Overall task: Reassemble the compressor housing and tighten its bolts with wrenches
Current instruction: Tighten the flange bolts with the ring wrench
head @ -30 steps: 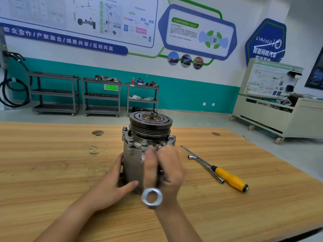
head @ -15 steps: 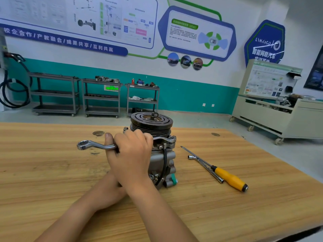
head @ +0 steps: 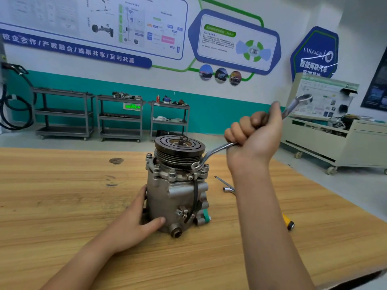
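**Compressor held upright on the desk, wrench set at its top rim**

A wide wooden desk [head: 62, 206] fills the lower part of the view. Behind it, three grey carts [head: 62, 114] are lined up against a teal and white wall, and a pale cabinet [head: 335, 143] on wheels is seen at the right.

The compressor [head: 178, 197] is stood upright near the middle of the desk, with its dark grooved pulley [head: 179, 146] facing up. Bolt heads [head: 172, 171] are seen around the flange just below the pulley.

The left hand [head: 136, 222] is wrapped round the lower left of the compressor body. The thumb is laid across the front and the fingers are curved round the side.

The right hand [head: 254, 139] is raised to the right of the pulley and closed in a fist round the shaft of a wrench [head: 216, 148]. The lower ring end of the wrench is seated on the right side of the flange, touching it. The upper ring end sticks out above the fist, tilted up and to the right.

A yellow-handled tool [head: 288, 223] lies flat on the desk to the right of the compressor. It is partly hidden behind the right forearm and is touched by neither hand.
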Action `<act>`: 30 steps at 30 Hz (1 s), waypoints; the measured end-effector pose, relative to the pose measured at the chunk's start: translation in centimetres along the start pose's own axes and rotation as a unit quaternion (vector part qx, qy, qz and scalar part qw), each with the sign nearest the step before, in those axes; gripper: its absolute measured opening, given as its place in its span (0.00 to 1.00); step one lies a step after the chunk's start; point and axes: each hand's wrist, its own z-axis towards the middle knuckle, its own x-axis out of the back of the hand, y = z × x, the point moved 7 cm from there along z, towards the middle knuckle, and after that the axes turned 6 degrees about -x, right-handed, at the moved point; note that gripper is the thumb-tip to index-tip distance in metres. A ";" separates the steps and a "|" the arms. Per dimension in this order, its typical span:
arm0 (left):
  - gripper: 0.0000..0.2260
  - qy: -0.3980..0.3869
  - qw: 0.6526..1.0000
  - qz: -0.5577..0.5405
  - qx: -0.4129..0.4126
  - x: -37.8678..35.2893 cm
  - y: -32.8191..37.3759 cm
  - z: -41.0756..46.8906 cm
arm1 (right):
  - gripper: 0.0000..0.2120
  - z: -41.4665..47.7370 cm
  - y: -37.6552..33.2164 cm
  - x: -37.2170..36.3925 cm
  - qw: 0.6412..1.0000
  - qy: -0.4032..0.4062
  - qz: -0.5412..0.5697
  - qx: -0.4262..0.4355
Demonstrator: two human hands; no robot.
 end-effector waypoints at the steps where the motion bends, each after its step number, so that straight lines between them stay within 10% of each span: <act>1: 0.43 -0.002 1.000 0.005 0.004 0.0 -0.1 0.0 | 0.24 1.1 0.2 1.0 0.999 0.024 0.016 -0.034; 18: 0.40 -0.011 1.000 -0.001 0.006 0.0 -0.1 0.0 | 0.31 7.6 6.1 7.0 0.956 0.059 0.051 -0.283; 30: 0.37 0.001 0.999 -0.036 -0.012 -0.2 -0.1 0.1 | 0.32 8.1 6.3 6.4 0.951 0.038 0.011 -0.308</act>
